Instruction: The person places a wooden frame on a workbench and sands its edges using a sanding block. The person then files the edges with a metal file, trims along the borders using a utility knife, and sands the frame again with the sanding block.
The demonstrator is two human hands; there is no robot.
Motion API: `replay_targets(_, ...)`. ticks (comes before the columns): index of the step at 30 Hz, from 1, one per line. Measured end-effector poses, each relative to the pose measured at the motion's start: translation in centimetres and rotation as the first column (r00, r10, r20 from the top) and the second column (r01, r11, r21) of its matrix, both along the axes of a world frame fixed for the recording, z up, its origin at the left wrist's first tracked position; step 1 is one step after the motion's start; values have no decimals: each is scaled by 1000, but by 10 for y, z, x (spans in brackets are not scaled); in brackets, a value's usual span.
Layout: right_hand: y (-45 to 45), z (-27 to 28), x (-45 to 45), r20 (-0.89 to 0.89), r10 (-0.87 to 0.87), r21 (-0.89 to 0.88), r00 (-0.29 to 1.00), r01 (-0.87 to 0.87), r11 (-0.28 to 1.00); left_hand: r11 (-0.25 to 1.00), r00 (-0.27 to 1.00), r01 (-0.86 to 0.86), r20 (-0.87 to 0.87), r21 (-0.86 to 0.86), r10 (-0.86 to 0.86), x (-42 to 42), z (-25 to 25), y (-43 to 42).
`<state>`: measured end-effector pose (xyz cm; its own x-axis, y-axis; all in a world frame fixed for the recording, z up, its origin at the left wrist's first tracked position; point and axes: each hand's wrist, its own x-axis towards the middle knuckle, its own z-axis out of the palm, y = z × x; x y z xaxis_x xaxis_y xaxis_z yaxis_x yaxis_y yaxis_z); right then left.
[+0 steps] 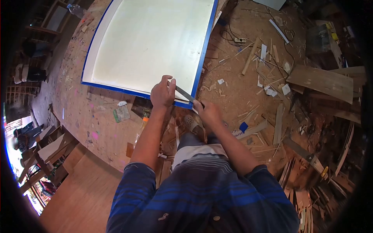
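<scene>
A long, flat, dark metal file (185, 93) lies slantwise over the near right corner of a white panel (151, 42) with raised blue edges. My left hand (162, 93) is closed around the file's far end, above the white surface. At the other end my right hand (210, 114) is closed on the file, just outside the panel's corner. The blue edge (116, 89) runs along the panel's near side, beneath the left wrist. Fingers hide both ends of the file.
The panel rests on a paint-spotted wooden table (77, 108). A green-and-grey block (121, 113) and a plastic bottle (76, 10) are on it. Wood strips, scraps and a power strip (239, 40) litter the floor. A handsaw (305, 154) and boards (320, 82) lie right.
</scene>
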<state>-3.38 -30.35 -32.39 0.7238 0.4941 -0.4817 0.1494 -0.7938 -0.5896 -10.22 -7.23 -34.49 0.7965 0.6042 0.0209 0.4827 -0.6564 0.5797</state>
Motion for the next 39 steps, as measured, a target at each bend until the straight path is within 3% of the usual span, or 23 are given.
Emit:
replay_targets(6, -35, -5, -25, 4, 21, 93, 1000, -22, 995, 999, 1000, -1, -23, -42, 0, -1, -2, 2)
replay_targets(9, 6, -1, 13, -5, -60, 73, 998, 61, 996, 999, 999, -2, 48, -45, 4, -2, -15, 5)
replay_targets(12, -4, -20, 14, 53, -46, 159, 998, 37, 987, 999, 999, 13, 44, -43, -11, -4, -14, 5)
replay_targets(15, -32, -5, -9, -54, -23, 74, 998, 27, 997, 999, 999, 22, 50, -45, -20, 1, -9, 4)
replay_targets(21, 14, -25, 45, 175, -119, 192, 977, 85, 978, 998, 999, 16, 50, -58, -13, -1, -8, 1)
replay_targets(24, -14, -19, 24, 31, -21, 133, 999, 17, 991, 999, 999, 18, 34, -41, -17, -1, -6, 1)
replay_targets(27, -23, -13, 4, 82, -3, 53, 997, -1, 999, 1000, 999, 15, 38, -21, -14, 4, -3, 3)
replay_targets(30, 14, -15, 42, 166, -82, 185, 983, 51, 981, 998, 999, 8, 34, -59, -6, -3, -8, 1)
replay_targets(34, -8, -21, 26, 94, 1, 202, 996, -20, 979, 998, 997, 28, 77, -51, -24, -4, -12, 8)
replay_targets(38, -21, -24, -7, 104, -39, 133, 994, 25, 991, 999, 998, 36, 56, -10, -35, -5, -8, 5)
replay_targets(39, 2, -17, 16, 105, -66, 146, 992, 51, 988, 996, 996, 31, 80, -78, -24, -5, -9, 5)
